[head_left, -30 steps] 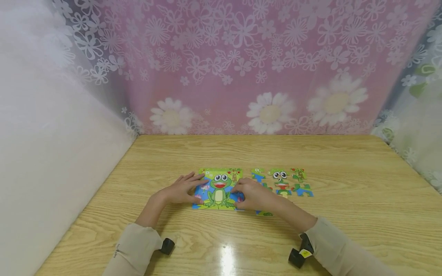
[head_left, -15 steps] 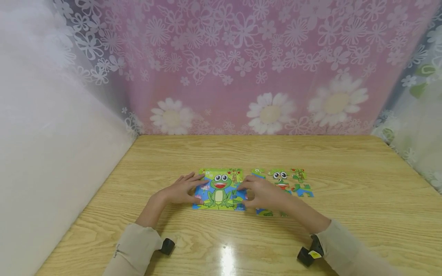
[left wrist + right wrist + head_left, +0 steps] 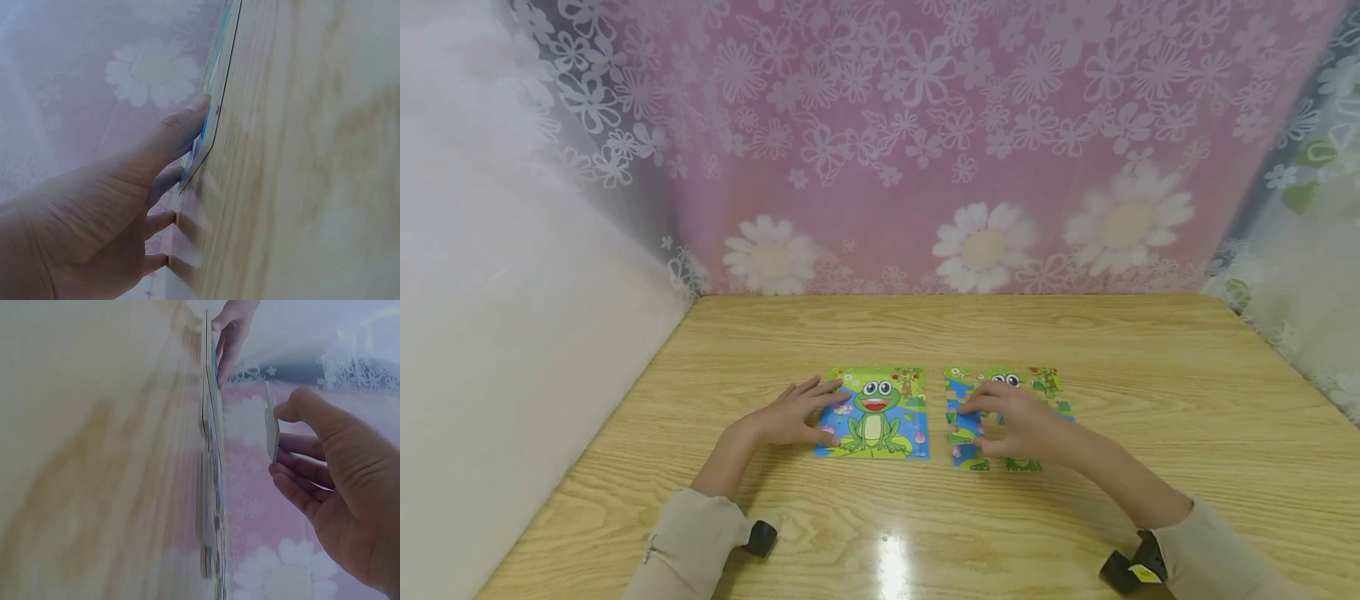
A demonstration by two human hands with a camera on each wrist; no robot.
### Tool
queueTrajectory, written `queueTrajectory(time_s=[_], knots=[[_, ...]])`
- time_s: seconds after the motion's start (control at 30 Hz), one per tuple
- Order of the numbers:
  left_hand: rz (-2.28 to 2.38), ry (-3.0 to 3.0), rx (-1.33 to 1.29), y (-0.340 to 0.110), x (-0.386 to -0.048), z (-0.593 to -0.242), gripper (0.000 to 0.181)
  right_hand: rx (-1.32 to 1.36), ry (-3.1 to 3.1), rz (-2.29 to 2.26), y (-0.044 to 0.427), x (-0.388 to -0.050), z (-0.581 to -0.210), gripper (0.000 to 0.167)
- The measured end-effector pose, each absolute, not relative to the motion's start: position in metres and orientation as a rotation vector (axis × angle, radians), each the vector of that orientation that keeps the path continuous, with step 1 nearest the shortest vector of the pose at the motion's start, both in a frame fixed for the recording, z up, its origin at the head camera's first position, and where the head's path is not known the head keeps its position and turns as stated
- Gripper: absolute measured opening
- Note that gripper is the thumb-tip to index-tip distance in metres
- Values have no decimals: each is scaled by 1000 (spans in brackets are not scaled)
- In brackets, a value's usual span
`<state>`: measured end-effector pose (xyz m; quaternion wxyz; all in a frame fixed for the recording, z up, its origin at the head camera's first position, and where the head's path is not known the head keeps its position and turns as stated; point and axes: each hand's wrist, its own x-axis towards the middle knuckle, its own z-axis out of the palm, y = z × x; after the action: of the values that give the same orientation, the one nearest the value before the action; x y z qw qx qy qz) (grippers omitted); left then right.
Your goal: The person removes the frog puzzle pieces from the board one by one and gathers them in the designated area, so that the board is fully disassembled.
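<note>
A square frog jigsaw board (image 3: 874,408) lies flat on the table in the head view. My left hand (image 3: 786,414) rests on its left side, fingers spread, with the thumb touching its edge in the left wrist view. My right hand (image 3: 1026,425) pinches a thin jigsaw piece (image 3: 272,428) between thumb and fingers, held up off the table. In the head view that hand is over a group of loose jigsaw pieces (image 3: 976,465) right of the board and hides several of them.
The wooden table (image 3: 850,525) reaches back to a pink floral curtain (image 3: 865,192). A white wall-like surface (image 3: 535,317) borders it on the left. Black devices sit at both wrists, such as the right wrist device (image 3: 1131,571).
My right hand has lifted a piece from the board's lower right and carried it rightward over the loose pieces. The left hand stays on the board.
</note>
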<state>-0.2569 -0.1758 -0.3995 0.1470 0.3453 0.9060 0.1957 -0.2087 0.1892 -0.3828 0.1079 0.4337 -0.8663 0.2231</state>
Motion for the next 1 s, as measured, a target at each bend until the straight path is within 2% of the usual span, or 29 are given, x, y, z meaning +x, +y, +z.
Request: queueTrajectory(time_s=[0.53, 1.0], knots=[[553, 2606, 1006, -177, -258, -399, 74, 1164, -2589, 651, 244, -189, -379, 36], [565, 2601, 995, -176, -257, -399, 73, 1085, -2578, 578, 281, -177, -391, 38]])
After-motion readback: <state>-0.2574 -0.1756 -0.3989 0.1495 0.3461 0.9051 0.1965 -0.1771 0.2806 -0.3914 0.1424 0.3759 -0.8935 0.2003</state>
